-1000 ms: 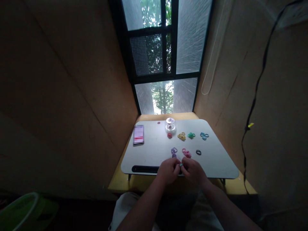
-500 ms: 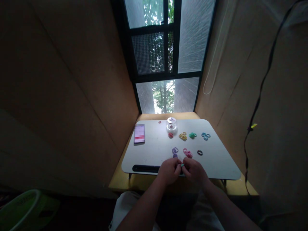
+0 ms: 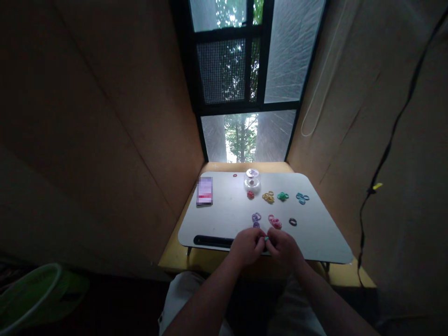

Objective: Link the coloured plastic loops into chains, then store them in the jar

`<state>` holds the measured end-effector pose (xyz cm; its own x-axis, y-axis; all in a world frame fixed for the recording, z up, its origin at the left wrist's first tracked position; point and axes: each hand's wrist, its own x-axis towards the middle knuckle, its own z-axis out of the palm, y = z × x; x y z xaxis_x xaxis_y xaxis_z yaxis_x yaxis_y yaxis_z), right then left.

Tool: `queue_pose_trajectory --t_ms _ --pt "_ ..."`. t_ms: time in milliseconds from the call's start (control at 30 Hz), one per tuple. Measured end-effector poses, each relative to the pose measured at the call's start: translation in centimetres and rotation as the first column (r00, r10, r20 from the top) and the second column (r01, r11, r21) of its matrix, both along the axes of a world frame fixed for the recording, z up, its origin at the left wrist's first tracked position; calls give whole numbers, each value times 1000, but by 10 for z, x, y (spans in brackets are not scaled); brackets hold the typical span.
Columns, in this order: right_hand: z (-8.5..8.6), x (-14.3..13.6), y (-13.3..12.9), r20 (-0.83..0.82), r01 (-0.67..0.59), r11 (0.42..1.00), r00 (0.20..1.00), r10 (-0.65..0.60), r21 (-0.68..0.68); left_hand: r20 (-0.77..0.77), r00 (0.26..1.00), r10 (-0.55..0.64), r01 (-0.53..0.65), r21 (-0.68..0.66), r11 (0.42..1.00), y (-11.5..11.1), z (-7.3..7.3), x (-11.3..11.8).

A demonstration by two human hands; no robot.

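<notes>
My left hand (image 3: 248, 246) and my right hand (image 3: 284, 247) meet at the near edge of the white table (image 3: 217, 217). Between their pinched fingertips is a small green band (image 3: 266, 238), held by both. Just beyond my hands lie purple bands (image 3: 256, 217), pink bands (image 3: 275, 221) and a dark band (image 3: 293, 222). Farther back, red bands (image 3: 250, 194), yellow bands (image 3: 268, 197), green bands (image 3: 283, 196) and blue bands (image 3: 302, 198) form a row of small groups.
A clear round container (image 3: 252, 183) stands behind the red bands, and a lone red band (image 3: 234, 175) lies near the far edge. At the left is a phone-like rectangle (image 3: 205, 191). A black slot (image 3: 213, 241) runs along the near edge. A green basket (image 3: 42, 294) is at lower left.
The camera view has shifted slightly. Both hands stay together at the near edge, with the green band still between their fingertips.
</notes>
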<state>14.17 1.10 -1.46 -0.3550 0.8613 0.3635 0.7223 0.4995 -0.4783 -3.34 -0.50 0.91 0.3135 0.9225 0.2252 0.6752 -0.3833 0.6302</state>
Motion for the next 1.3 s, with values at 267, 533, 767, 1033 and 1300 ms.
queue_pose_trajectory --t_ms 267,533,767,1033,1300 --pt "3 1 -4 22 2 1000 1000 -2 8 3 1000 15 -15 1 1000 -2 0 1" --pt "10 0 -8 -15 10 1000 1000 -10 -22 -5 1000 1 -1 21 1000 -3 0 2" --pt "12 0 -10 -34 12 998 999 -14 -56 12 1000 -4 4 15 1000 -3 0 3" --pt "10 -1 -9 -21 6 999 1000 -7 -33 15 1000 1 -1 20 1000 -2 -3 2" --pt "10 -1 -8 -17 5 1000 1000 -5 -15 3 1000 -1 1 26 1000 -3 -1 2"
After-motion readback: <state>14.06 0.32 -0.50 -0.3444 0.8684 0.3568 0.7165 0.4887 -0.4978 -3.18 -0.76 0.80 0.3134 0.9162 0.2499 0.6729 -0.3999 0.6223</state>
